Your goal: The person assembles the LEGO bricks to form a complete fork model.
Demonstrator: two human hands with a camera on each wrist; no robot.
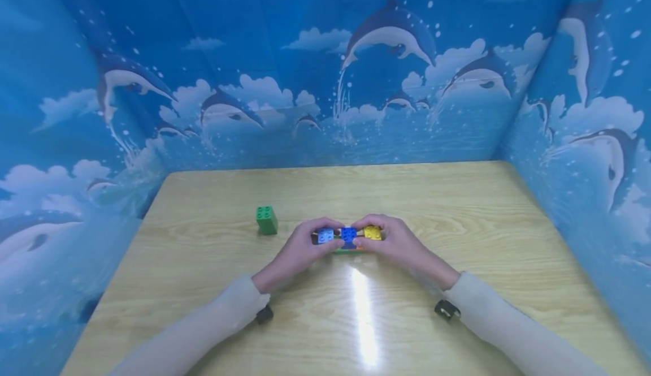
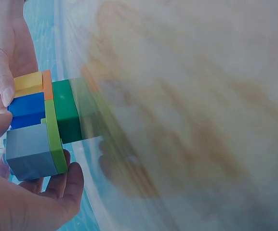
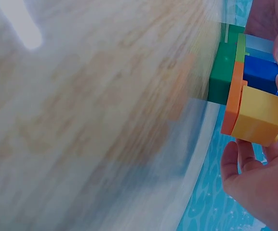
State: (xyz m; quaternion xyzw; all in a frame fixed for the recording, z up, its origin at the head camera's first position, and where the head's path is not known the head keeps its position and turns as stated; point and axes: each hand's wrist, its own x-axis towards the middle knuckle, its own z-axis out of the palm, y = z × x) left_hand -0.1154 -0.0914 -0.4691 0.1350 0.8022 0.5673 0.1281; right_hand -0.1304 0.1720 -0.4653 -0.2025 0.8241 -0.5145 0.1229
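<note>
A small stack of toy building bricks stands on the table between both hands. Its base is a dark green brick (image 2: 65,110), topped by a lime green plate (image 2: 56,142) and an orange plate (image 3: 231,103). On these sit a light blue brick (image 1: 325,235), a dark blue brick (image 1: 348,234) in the middle and a yellow brick (image 1: 373,233). The left hand (image 1: 305,244) reaches round the light blue brick, thumb and index finger pinching the dark blue one. From the other side, the right hand (image 1: 396,241) reaches round the yellow brick and pinches the same dark blue brick.
A tall green block (image 1: 267,220) stands apart on the wooden table (image 1: 213,285), left of the hands. Blue dolphin-print curtains (image 1: 285,53) enclose the table's back and sides. Light glares off the tabletop in front of the stack.
</note>
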